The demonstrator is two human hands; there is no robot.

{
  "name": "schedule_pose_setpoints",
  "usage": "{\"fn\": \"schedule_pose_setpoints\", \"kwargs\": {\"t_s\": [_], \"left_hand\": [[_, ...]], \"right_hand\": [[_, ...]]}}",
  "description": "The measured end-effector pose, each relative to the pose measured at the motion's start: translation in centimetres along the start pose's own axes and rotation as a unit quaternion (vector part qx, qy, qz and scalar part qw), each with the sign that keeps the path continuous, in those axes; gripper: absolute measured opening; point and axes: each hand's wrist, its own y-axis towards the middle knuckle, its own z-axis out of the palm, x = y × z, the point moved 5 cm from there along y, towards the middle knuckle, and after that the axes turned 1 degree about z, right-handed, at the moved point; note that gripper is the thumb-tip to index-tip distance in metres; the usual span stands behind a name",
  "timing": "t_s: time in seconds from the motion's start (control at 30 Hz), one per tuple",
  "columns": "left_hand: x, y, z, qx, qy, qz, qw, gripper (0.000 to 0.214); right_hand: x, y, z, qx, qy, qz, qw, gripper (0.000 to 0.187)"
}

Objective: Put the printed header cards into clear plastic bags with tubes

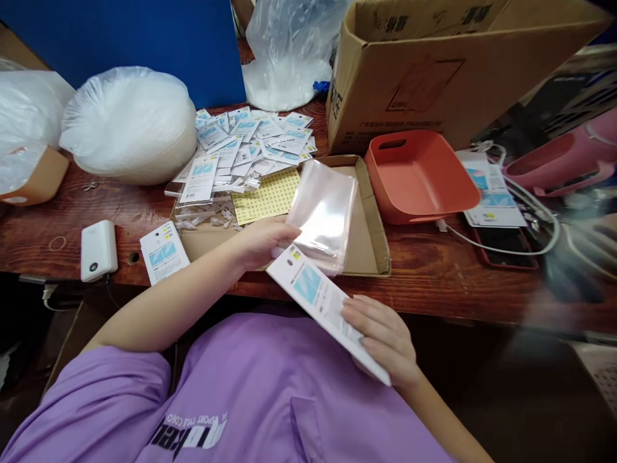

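My right hand (385, 334) grips a white printed card (328, 302) with a blue picture and a yellow mark, tilted in front of my chest. Its edge looks thick, like a stack of cards. Just beyond the card's upper end, my left hand (265, 243) has its fingers closed; what they hold, if anything, is hidden. Beside those fingers lies a pile of clear plastic bags (325, 212) in a shallow cardboard tray (373, 238). A yellow sticker sheet (267, 196) and small clear plastic pieces (224, 215) are also in the tray.
Packed cards (250, 138) are heaped behind the tray. An orange-red bin (419, 173) and a large cardboard box (409, 83) stand right. Left are a bagged white bundle (132, 125), a white power bank (99, 251) and loose cards (164, 253). A cable (554, 212) crosses a phone (506, 251).
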Motion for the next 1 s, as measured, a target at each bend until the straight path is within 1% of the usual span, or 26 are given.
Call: {"fn": "schedule_pose_setpoints", "kwargs": {"t_s": [0.07,0.1,0.17,0.23,0.3,0.4,0.47,0.57,0.7,0.77,0.83,0.9,1.0], "left_hand": [[0.3,-1.8,-0.7,-0.009,-0.059,0.029,0.998,0.013],[0.6,-2.6,-1.2,-0.016,-0.081,0.043,0.996,0.017],[1.1,-4.1,-2.2,-0.039,-0.107,0.075,0.991,0.022],[1.5,-5.6,-3.3,-0.061,-0.12,0.116,0.984,0.024],[1.8,-7.0,-4.3,-0.084,-0.115,0.15,0.978,0.027],[2.3,-8.7,-5.7,-0.122,-0.122,0.175,0.969,0.031],[2.6,-9.5,-6.4,-0.124,-0.162,0.196,0.959,0.034],[3.1,-10.1,-7.0,-0.091,-0.204,0.231,0.947,0.041],[3.6,-10.5,-8.4,-0.041,-0.177,0.282,0.942,0.046],[3.6,-11.0,-9.6,-0.026,-0.183,0.298,0.936,0.045],[3.6,-11.6,-10.9,-0.024,-0.208,0.298,0.931,0.043],[3.7,-12.3,-12.4,-0.04,-0.239,0.297,0.924,0.043],[4.0,-13.0,-14.5,-0.111,-0.27,0.308,0.905,0.035]], "right_hand": [[1.8,1.5,-0.1,0.033,-0.024,-0.121,0.992,0.013],[2.5,2.3,-0.1,0.033,-0.037,-0.164,0.985,0.012],[3.3,4.1,-0.1,0.02,-0.057,-0.211,0.976,0.01],[3.7,5.4,0.2,0.011,-0.076,-0.243,0.967,0.009],[4.0,6.4,0.9,0.022,-0.104,-0.264,0.959,0.008],[4.2,7.2,2.3,0.053,-0.138,-0.282,0.948,0.005],[4.5,7.8,3.5,0.068,-0.146,-0.288,0.944,0.008],[5.2,9.0,6.0,0.089,-0.166,-0.27,0.944,0.017],[6.3,11.0,9.7,0.115,-0.182,-0.227,0.95,0.029],[6.9,11.8,11.1,0.128,-0.173,-0.231,0.949,0.031],[7.6,12.6,12.3,0.145,-0.16,-0.246,0.945,0.031],[8.1,13.1,13.2,0.162,-0.142,-0.265,0.94,0.031],[8.7,13.5,14.5,0.181,-0.113,-0.28,0.936,0.029]]}}
